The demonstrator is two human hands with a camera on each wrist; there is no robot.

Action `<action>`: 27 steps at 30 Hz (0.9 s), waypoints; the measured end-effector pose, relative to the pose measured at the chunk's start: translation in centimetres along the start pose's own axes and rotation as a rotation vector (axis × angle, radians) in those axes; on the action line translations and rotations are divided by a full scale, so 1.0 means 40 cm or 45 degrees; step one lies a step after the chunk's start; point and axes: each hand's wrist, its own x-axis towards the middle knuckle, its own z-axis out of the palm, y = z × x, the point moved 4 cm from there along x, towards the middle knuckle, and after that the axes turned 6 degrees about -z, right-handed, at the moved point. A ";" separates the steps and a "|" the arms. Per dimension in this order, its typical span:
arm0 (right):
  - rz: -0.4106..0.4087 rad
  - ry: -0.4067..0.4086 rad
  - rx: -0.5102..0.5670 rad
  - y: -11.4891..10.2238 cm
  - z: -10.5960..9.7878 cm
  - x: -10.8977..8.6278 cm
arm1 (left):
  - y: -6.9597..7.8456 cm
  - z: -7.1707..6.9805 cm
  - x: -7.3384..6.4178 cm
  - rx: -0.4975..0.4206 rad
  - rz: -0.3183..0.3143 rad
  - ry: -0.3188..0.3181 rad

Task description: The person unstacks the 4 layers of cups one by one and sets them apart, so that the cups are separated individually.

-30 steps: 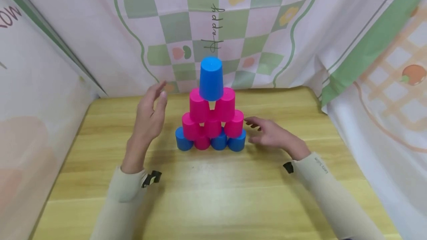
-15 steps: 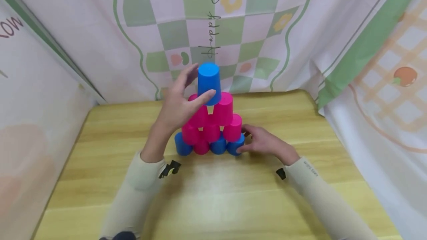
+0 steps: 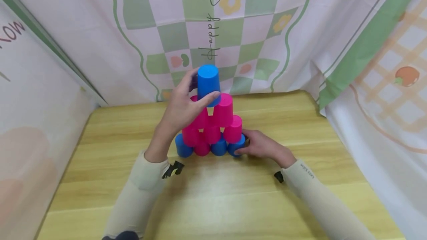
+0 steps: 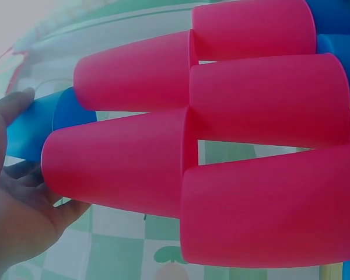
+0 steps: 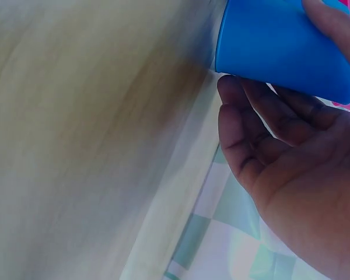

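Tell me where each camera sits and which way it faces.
Head: on the person's head, facing forward and down at the cup pyramid; left hand, right hand and both sleeves show.
Left wrist: on that wrist, looking across pink cups at the top blue cup; left hand shows.
Right wrist: on that wrist, looking at the table and the bottom row's right-end blue cup; right hand shows.
Shared: head and left wrist both show the top blue cup.

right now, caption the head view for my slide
Left grip on the blue top cup, right grip on a blue bottom cup of a four-tier pyramid.
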 end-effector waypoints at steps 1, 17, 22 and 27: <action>0.000 -0.003 0.000 -0.001 0.001 0.000 | -0.001 -0.001 -0.001 -0.005 -0.007 0.000; 0.000 0.014 0.038 0.000 0.009 -0.001 | 0.079 -0.097 -0.057 -0.097 -0.008 0.228; 0.022 0.025 0.070 0.005 0.012 -0.006 | 0.077 -0.150 -0.077 -0.156 0.060 0.343; 0.027 0.043 0.086 0.006 0.010 -0.009 | 0.056 -0.201 -0.105 -0.194 0.029 0.434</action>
